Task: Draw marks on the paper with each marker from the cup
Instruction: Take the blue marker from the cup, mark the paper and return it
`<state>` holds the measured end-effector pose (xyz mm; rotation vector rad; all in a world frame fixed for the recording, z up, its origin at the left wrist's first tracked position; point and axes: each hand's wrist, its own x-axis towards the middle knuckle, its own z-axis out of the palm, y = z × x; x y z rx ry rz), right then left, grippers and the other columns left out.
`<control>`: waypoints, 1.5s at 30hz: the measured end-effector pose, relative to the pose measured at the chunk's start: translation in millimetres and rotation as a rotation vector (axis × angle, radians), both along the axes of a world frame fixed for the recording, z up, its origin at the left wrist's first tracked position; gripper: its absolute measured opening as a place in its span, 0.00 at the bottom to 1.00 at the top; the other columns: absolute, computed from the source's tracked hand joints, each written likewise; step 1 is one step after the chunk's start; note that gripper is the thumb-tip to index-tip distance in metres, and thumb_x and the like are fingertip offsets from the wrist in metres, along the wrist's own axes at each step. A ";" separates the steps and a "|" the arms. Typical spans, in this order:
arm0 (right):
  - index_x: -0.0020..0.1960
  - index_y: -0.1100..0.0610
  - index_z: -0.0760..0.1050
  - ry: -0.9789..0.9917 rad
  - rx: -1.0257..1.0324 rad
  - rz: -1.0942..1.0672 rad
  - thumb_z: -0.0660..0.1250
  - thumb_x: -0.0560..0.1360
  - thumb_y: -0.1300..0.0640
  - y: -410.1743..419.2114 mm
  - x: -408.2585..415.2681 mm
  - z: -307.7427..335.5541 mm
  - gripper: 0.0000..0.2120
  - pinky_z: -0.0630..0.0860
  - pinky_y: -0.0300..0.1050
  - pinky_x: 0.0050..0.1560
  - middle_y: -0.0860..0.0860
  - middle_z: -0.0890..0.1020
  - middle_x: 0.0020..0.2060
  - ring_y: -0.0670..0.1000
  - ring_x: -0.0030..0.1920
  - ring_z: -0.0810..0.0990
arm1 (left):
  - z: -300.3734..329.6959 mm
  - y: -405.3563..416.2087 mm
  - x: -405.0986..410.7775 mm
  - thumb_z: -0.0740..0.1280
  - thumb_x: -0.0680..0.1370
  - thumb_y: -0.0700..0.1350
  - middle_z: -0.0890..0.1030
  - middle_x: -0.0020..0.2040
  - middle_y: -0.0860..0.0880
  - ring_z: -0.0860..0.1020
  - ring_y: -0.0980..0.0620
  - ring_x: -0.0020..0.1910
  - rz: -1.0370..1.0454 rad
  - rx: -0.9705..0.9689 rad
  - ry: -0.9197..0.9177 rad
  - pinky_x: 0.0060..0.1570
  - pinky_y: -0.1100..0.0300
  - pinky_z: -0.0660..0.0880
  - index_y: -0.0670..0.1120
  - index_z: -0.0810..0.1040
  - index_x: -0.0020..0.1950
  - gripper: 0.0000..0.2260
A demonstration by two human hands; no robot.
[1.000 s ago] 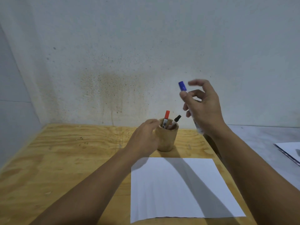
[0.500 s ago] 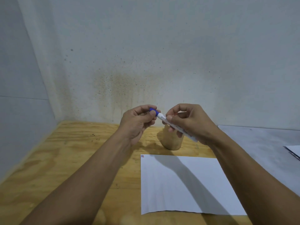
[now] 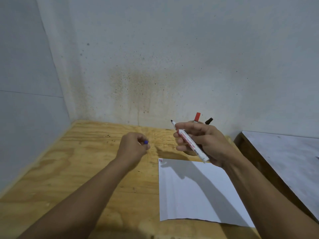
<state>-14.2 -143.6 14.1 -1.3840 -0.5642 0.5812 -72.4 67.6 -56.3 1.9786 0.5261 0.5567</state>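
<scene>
- The right hand [image 3: 205, 144] holds an uncapped white marker [image 3: 190, 143] in a closed grip, fingers wrapped around the barrel, dark tip pointing up and to the left, tail end slanting down to the right.
- Red print runs along the marker's barrel, with some dark characters near the tail; none of it is sharp enough to read.
- The left hand [image 3: 133, 148] is curled shut on a blue cap [image 3: 146, 142], of which only the end shows between the fingertips; it is raised over the table [image 3: 69, 169], apart from the marker.
- Behind the right hand, a red-capped marker [image 3: 197, 116] and a black-capped marker [image 3: 208, 121] stick up; the cup holding them is almost wholly hidden by the hand.
- A white paper [image 3: 195, 195] lies flat on the table below the right hand, with small blue and red marks [image 3: 160, 160] in its far left corner.
- A grey surface [image 3: 283, 156] stands to the right of the table.
</scene>
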 end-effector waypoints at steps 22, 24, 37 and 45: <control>0.44 0.64 0.75 0.085 0.011 -0.346 0.65 0.72 0.77 48.1 -8.9 -86.0 0.09 0.75 0.47 0.36 0.60 0.73 0.36 0.57 0.37 0.75 | -48.4 -18.1 -29.5 0.70 0.67 0.60 0.78 0.43 0.52 0.73 0.51 0.45 -0.339 0.614 -0.058 0.45 0.49 0.73 0.49 0.83 0.48 0.18; 0.43 0.65 0.75 0.035 -0.020 -0.381 0.65 0.71 0.76 47.6 -9.3 -89.8 0.09 0.75 0.43 0.35 0.60 0.74 0.36 0.54 0.36 0.76 | -48.0 -18.0 -28.5 0.68 0.66 0.62 0.78 0.45 0.53 0.72 0.51 0.47 -0.330 0.650 -0.012 0.47 0.51 0.71 0.51 0.84 0.49 0.20; 0.37 0.62 0.77 -0.110 -0.118 -0.432 0.70 0.69 0.72 44.9 -1.2 -104.1 0.07 0.79 0.43 0.36 0.56 0.80 0.31 0.51 0.33 0.79 | -48.0 -18.9 -28.1 0.72 0.65 0.61 0.78 0.47 0.55 0.70 0.54 0.50 -0.289 0.613 -0.016 0.50 0.54 0.67 0.52 0.83 0.50 0.19; 0.38 0.64 0.78 -0.157 -0.145 -0.440 0.70 0.69 0.72 44.8 0.0 -105.5 0.05 0.79 0.44 0.36 0.55 0.80 0.30 0.50 0.32 0.80 | -46.6 -19.7 -29.4 0.72 0.65 0.61 0.78 0.47 0.54 0.71 0.53 0.50 -0.290 0.601 -0.014 0.51 0.51 0.69 0.52 0.83 0.49 0.18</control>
